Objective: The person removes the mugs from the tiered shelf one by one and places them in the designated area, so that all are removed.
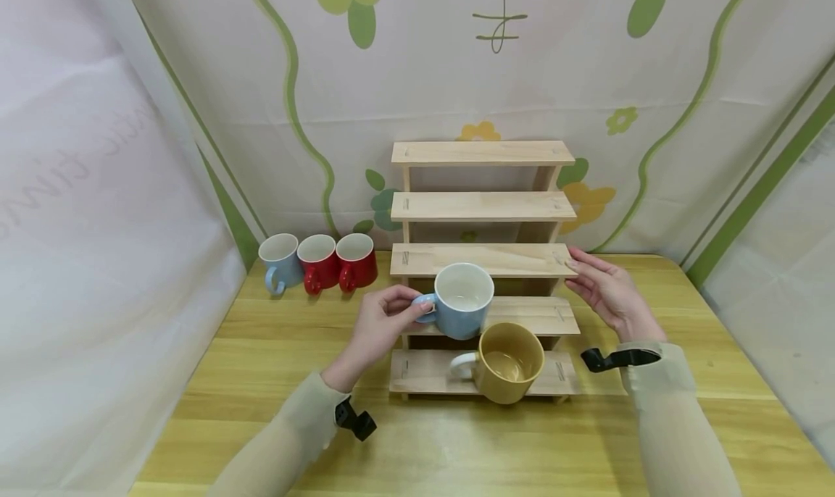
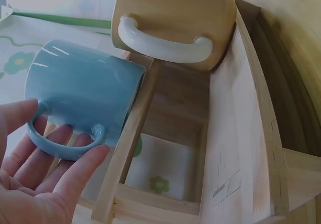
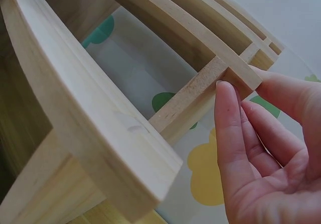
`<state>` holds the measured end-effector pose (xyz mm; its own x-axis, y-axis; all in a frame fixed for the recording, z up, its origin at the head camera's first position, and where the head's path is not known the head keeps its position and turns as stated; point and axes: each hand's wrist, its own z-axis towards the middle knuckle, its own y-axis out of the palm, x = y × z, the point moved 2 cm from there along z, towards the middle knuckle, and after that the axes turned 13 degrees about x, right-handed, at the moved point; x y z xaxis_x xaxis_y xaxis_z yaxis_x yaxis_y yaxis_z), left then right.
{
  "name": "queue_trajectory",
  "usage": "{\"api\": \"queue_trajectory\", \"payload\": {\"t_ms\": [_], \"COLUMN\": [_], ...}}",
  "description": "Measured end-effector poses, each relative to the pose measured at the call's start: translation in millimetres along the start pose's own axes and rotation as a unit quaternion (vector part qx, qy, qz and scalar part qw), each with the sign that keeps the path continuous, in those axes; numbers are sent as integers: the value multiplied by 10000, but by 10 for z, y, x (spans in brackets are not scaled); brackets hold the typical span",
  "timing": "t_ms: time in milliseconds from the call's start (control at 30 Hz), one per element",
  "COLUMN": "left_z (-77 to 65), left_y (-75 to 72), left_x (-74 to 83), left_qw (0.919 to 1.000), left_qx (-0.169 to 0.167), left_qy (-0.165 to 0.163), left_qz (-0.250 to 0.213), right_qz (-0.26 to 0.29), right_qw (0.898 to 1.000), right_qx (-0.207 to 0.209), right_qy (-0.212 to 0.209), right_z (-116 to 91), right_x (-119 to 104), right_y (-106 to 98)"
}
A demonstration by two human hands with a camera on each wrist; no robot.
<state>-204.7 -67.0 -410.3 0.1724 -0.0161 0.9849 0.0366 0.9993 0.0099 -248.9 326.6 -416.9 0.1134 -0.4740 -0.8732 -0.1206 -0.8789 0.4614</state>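
My left hand pinches the handle of a light blue mug with a white inside. The mug is upright at the second tier from the bottom of a stepped wooden shelf rack; in the left wrist view the blue mug is close to a board, and contact is unclear. On the lowest tier stands a mustard mug, its white handle pointing left. My right hand grips the right end of the middle board, thumb against the wood below it.
At the back left of the wooden table stand another light blue mug and two red mugs, the left red mug beside the right red mug. Behind the rack hangs a patterned cloth.
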Motion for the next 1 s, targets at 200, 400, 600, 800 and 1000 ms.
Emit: {"api": "queue_trajectory", "payload": {"t_ms": [200,400,600,800,1000], "left_z": [-31,-57,-90,-104,-124], "left_y": [-34,-73,-112,-202,-328], "left_x": [50,92,121,187,265], "left_qw": [9999,9996,9990,9973,9955], "left_qx": [107,256,413,647,877], "left_qy": [31,19,100,305,320], "left_qz": [-75,-88,-132,-183,-156], "right_qz": [26,-4,-76,-103,-93], "right_qw": [10000,10000,9999,9999,9999], "right_qx": [3,-9,35,25,36], "right_qy": [-1,-37,-55,-85,-89], "right_z": [6,11,8,6,12], "right_x": [6,8,13,15,16], "right_y": [-2,-8,-16,-19,-22]}}
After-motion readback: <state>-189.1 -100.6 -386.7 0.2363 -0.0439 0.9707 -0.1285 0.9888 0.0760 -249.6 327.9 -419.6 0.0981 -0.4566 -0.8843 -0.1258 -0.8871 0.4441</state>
